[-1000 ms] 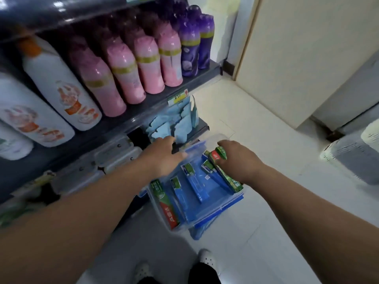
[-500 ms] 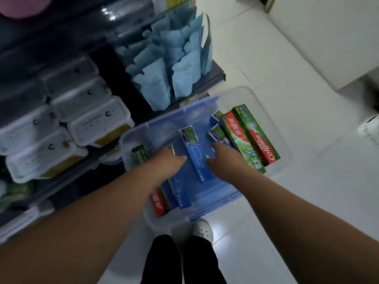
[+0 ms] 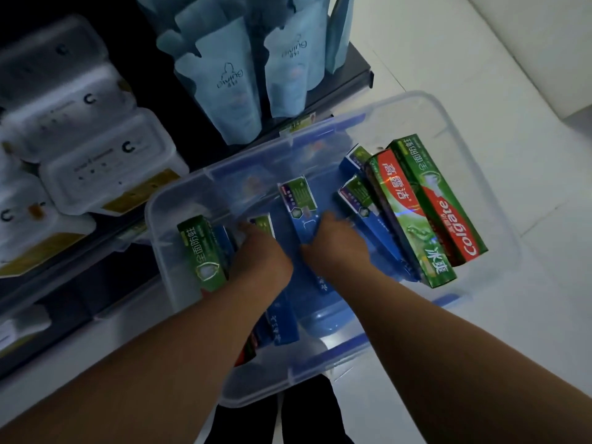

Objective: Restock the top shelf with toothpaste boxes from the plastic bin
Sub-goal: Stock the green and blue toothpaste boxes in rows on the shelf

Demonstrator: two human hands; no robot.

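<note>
both hands [image 3: 261, 259] [image 3: 336, 248] on blue boxes [image 3: 298, 203] (long axes pointing away)

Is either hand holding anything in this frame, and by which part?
Cannot tell. The left hand and right hand lie on blue toothpaste boxes in the plastic bin, fingers hidden.

This is a shop aisle. Just beyond the fingers [image 3: 331, 221], a dark metal shelf [image 3: 358, 75] carries rows of identical pale blue refill pouches [image 3: 230, 88], and a small label [image 3: 296, 125] is fixed to its front edge. Left of the fingers, white lidded tubs [image 3: 105, 168] of 1 kind stand packed in ranks. Around the fingers, a clear plastic bin [image 3: 499, 238] holds many sealed toothpaste boxes [image 3: 448, 213], several alike. The bin sits on a pale tiled floor [image 3: 512, 347].
</note>
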